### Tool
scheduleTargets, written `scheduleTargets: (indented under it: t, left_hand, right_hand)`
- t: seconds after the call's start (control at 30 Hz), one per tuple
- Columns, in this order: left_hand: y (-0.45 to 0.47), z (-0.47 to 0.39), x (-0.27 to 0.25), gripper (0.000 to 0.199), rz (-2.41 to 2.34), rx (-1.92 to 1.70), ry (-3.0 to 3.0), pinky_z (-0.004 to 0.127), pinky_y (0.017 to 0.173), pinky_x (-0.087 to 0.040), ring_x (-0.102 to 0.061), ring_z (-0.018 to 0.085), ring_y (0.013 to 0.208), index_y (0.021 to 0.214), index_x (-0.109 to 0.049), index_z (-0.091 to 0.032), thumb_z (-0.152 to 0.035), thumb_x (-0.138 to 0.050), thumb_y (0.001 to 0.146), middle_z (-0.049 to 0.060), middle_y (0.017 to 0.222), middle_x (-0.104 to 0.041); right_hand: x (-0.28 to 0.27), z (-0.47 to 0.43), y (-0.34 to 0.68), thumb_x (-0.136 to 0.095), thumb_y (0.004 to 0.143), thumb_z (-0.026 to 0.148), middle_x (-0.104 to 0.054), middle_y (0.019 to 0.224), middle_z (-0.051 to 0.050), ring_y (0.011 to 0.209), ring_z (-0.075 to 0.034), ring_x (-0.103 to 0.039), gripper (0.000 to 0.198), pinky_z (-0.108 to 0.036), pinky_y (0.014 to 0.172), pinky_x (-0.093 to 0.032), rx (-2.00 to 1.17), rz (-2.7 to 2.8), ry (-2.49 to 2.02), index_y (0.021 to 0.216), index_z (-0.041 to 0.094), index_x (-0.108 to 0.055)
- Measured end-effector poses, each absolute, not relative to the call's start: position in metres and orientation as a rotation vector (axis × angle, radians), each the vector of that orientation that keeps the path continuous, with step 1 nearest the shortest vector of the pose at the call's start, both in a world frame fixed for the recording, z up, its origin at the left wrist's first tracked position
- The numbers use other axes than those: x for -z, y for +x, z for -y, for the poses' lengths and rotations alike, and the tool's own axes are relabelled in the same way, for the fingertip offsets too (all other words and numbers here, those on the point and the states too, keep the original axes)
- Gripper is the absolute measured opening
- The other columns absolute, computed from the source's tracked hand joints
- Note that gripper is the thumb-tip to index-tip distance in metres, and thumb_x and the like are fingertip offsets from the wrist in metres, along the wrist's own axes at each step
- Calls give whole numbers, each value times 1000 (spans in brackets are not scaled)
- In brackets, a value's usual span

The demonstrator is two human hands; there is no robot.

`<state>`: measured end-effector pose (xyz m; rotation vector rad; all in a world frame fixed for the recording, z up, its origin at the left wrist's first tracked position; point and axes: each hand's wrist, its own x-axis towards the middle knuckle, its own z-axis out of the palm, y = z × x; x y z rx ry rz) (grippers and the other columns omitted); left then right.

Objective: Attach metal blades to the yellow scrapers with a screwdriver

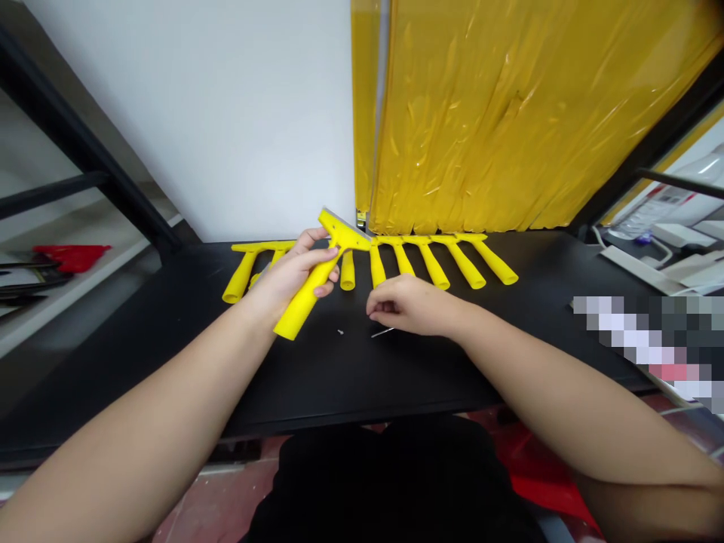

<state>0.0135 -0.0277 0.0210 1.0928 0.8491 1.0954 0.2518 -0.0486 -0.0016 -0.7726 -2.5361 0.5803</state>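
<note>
My left hand (302, 264) is wrapped around a yellow scraper (308, 298). It is tilted, with its wide head and thin metal blade edge pointing up and away and its hollow handle end toward me. My right hand (410, 304) hovers low over the table, its fingers curled together; whatever may be between the fingertips is hidden. A thin metal rod (381, 332) shows just below that hand. I cannot tell whether it is held or lies on the table. To its left is a tiny metal screw (340, 332) on the black tabletop.
Several yellow scrapers (434, 268) lie in a row along the back of the black table (271, 392), handles toward me. Behind stand a white panel (226, 113) and yellow plastic wrapping (480, 113). A black frame post (113, 173) rises at the left, by shelves.
</note>
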Motion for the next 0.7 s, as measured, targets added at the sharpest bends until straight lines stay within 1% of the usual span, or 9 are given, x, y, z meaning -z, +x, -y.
scheduleTargets:
  t: [0.07,0.13,0.23,0.33,0.5,0.57,0.63,0.7]
  left_hand:
    - [14,28,-20,52,-830,-1040,1057,14,35,-31,-60,10,56,117,-50,-28,-18,-80,76,3,95,-70]
    - [16,29,-18,52,-808,-994,1034,13,35,-30,-60,10,57,117,-51,-28,-17,-81,76,5,97,-70]
    - [19,35,-18,52,-766,-922,1025,13,33,-28,-58,9,54,118,-51,-29,-19,-82,77,5,98,-70]
    - [23,43,-20,51,-718,-863,1056,13,33,-27,-56,9,53,117,-50,-30,-21,-82,77,3,95,-69]
    - [25,49,-20,51,-688,-840,1117,13,33,-29,-56,10,52,118,-46,-31,-24,-80,80,0,84,-65]
    - [26,50,-19,52,-683,-835,1149,14,32,-31,-54,11,49,119,-44,-32,-26,-80,82,-3,77,-63]
    - [27,51,-18,52,-682,-838,1188,14,33,-34,-55,11,48,119,-42,-32,-26,-79,83,-5,71,-60]
    - [28,53,-17,52,-684,-851,1226,14,33,-36,-57,11,49,118,-40,-32,-25,-78,84,-7,71,-59]
  right_hand:
    - [-4,44,264,-70,93,20,-69,81,-2,70,-15,-60,7,-30,66,-48,-653,2279,-710,91,20,-77]
    - [-7,38,272,-73,94,30,-68,88,-4,78,-18,-61,9,-33,70,-50,-605,2012,-721,95,22,-78]
    - [-6,29,276,-77,91,37,-64,95,-5,87,-20,-60,14,-36,76,-51,-569,1824,-741,97,25,-78]
    - [-1,24,273,-78,90,40,-61,97,-5,87,-19,-58,17,-36,78,-51,-644,1830,-717,96,24,-78]
    - [4,22,269,-79,87,34,-64,96,-4,90,-19,-58,13,-38,85,-49,-738,1829,-668,94,23,-76]
    - [4,23,268,-80,86,33,-63,94,-2,86,-17,-57,14,-36,83,-49,-797,1813,-697,93,22,-74]
    - [3,24,267,-81,86,35,-62,91,-1,77,-14,-55,18,-33,75,-49,-916,1779,-741,93,21,-71]
    - [3,25,266,-82,85,39,-59,88,1,69,-12,-54,27,-30,66,-48,-1070,1725,-756,94,21,-64]
